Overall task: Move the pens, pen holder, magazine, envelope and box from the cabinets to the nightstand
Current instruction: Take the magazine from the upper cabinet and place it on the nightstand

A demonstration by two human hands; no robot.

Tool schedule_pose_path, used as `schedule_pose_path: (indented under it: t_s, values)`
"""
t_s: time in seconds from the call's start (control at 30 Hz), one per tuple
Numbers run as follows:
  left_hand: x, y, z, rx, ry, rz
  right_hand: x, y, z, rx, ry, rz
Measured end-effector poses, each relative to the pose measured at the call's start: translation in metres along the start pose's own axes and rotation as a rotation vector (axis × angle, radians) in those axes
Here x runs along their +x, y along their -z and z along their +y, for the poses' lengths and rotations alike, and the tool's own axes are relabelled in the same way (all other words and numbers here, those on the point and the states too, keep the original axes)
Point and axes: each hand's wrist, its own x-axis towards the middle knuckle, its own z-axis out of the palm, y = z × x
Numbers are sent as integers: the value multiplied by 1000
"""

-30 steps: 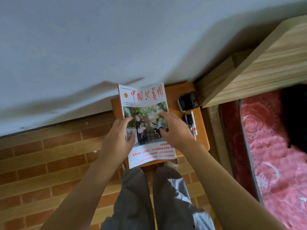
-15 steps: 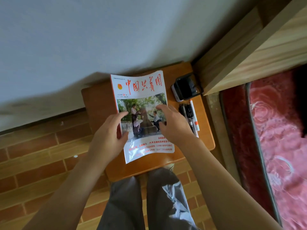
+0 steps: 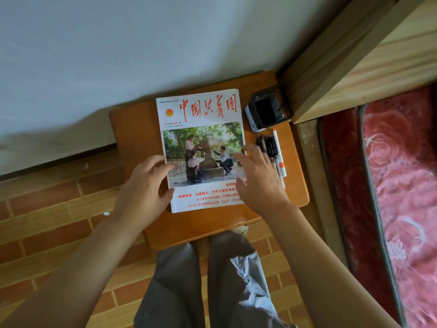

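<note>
The left hand (image 3: 144, 190) lies at the left edge of the one magazine (image 3: 201, 147), fingers loosely spread, fingertips on the cover and thumb at the edge near its lower corner; whether the thumb reaches under the pages cannot be told. The magazine lies flat on the wooden nightstand (image 3: 132, 129), cover up, red characters across its head. Part of the nightstand's near edge is hidden behind the person's grey trouser legs (image 3: 189, 280). The right hand (image 3: 257, 181) rests on the magazine's right side with fingers straight and spread wide, covering the lower right corner and some of the printed lines. Just right of it lie the pens (image 3: 272, 147), bunched side by side: one white pen with an orange band is plain, the dark ones beside it blur together, so no sure count. Beyond them stands one black mesh pen holder (image 3: 268, 110), close to the bed frame (image 3: 354, 67). The red bedding (image 3: 402, 174) is cut off at the right edge.
</note>
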Motion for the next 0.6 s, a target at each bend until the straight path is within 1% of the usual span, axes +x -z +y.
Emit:
schedule_pose_path:
  t_s: [0.13, 0.27, 0.37, 0.6]
  values:
    - [5, 2, -6, 113, -93, -55, 1, -10, -10, -25, 92, -46]
    - [15, 2, -18, 174, -130, -112, 9, -20, -17, -14, 175, -84]
    - [17, -3, -21, 165, -148, -131, 13, -28, -15, -35, 193, -122]
    - [18, -15, -8, 80, -165, -103, 16, -23, -3, 9, 179, -83]
